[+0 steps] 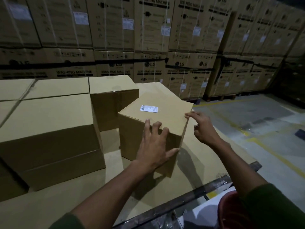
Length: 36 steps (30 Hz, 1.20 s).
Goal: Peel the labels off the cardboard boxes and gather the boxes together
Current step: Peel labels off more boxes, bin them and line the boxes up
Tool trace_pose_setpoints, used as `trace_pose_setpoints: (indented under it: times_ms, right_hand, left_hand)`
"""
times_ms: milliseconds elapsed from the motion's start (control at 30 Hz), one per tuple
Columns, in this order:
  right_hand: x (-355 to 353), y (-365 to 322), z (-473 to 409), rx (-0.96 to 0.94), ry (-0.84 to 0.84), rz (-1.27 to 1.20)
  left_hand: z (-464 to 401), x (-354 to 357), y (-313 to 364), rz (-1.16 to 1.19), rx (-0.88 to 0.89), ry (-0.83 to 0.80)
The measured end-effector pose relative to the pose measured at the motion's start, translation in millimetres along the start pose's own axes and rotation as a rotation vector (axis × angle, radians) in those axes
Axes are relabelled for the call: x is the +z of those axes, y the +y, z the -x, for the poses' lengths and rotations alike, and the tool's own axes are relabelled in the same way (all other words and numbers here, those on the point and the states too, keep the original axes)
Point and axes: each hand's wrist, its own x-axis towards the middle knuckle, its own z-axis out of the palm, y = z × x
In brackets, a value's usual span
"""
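Small box (153, 129) at frame centre, white label (149, 108) still stuck on top, unpeeled. Left hand (153, 146) flat on near face, fingers spread. Right hand (202, 128) at right top edge, fingers loosely spread, holding nothing. Plain boxes (49, 123) grouped at left, no labels visible. Peeling, gathering still left.

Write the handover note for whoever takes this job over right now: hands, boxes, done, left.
Left hand: flat on the near face of the small box, fingertips over its top edge.
Right hand: open, fingertips at the box's right top corner.
Label: on the box's top, not peeled.
Other boxes: large box at left, another small box behind.
Left to do: peel this label, push the box in with the others.
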Motion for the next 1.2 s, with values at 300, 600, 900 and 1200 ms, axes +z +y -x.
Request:
trace_pose_setpoints:
  times_ms: [300, 600, 900, 1200]
  right_hand:
    - [0.4, 30.1, -61.7, 0.003, -0.425, 0.131]
    - [-4.8, 37.2, -70.2, -0.048, -0.391, 0.081]
    - [-15.3, 29.9, -40.3, -0.041, -0.305, 0.08]
    - [-34.4, 35.7, -18.5, -0.008, -0.295, -0.063]
  left_hand:
    - [-17.6, 15.3, 10.2, -0.068, -0.092, 0.124]
    - [-19.0, 29.1, 3.0, -0.063, -0.062, 0.181]
    - [-22.6, 19.5, 25.4, -0.165, -0.176, 0.065]
    - [-15.3, -10.8, -20.7, 0.028, -0.011, -0.01]
